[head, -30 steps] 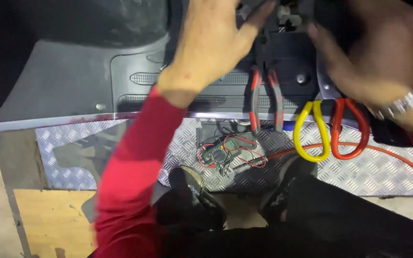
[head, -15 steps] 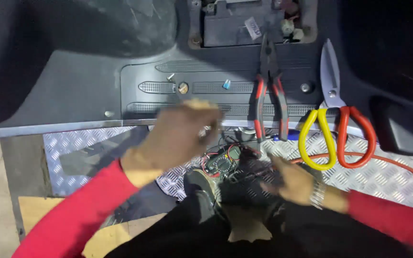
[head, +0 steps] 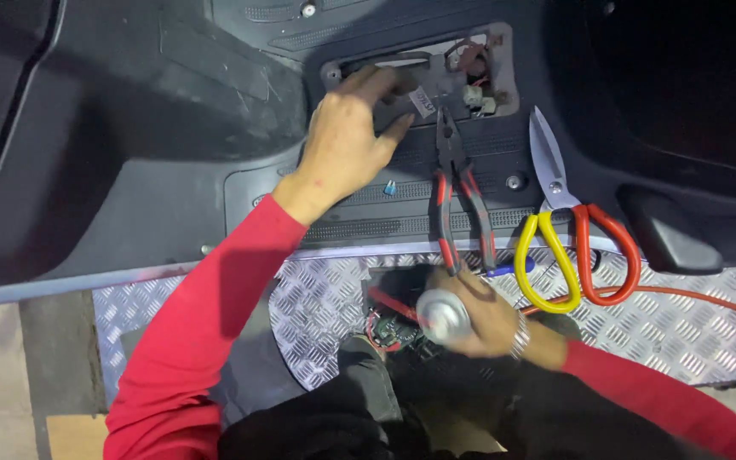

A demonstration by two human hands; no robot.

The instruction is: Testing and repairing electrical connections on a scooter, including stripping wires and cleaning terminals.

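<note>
My left hand [head: 347, 140] rests flat on the dark plastic floor panel [head: 172, 179], its fingers spread at the rim of an open compartment [head: 423, 85] with connectors inside. My right hand [head: 479, 319] holds a silver spray can [head: 443, 313], seen end on, low over a bundle of red and green wires [head: 389, 328]. Red-handled pliers [head: 462, 200] lie on the panel just right of my left hand. Scissors [head: 568, 230] with one yellow and one red loop lie further right.
Silver tread plate [head: 683, 315] runs below the dark panel. An orange cable [head: 709, 302] crosses it on the right. A small blue piece [head: 390, 186] sits on the ribbed strip. My dark-trousered knees [head: 342, 417] fill the bottom edge.
My left hand has gone from the wires up to the compartment rim. My right hand now holds a silver spray can that it did not hold before. The camera has moved closer.
</note>
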